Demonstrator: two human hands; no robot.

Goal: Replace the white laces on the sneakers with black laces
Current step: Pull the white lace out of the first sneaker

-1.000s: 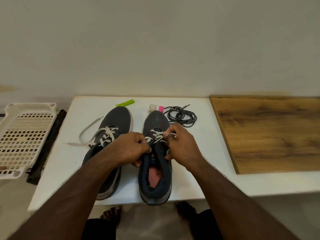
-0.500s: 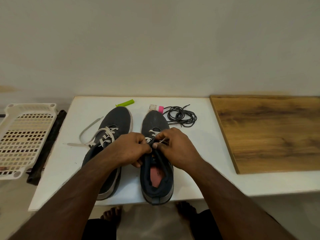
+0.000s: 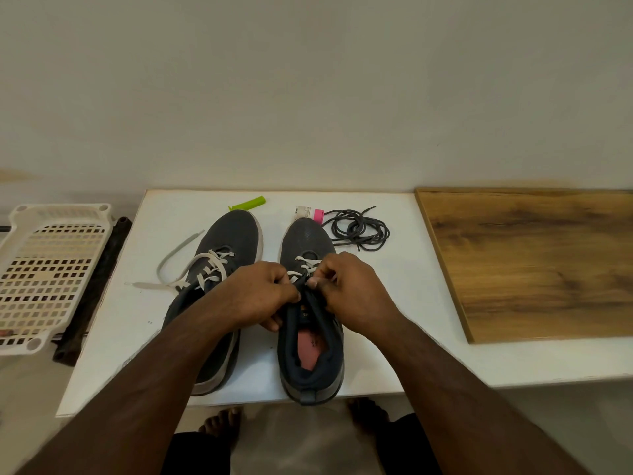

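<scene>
Both hands, left (image 3: 263, 294) and right (image 3: 346, 293), pinch the white lace (image 3: 306, 267) on the right sneaker (image 3: 308, 303), toe pointing away.

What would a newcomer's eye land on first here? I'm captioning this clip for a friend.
Both hands, left hand and right hand, meet at the white lace of the right sneaker mid-table. The left sneaker beside it trails loosened lace, and black laces lie coiled behind.

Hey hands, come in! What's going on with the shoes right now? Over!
Both hands, left hand and right hand, pinching the white lace on the right shoe. Left shoe untied, not unlaced. Black laces waiting behind. Nothing blocking.
</scene>
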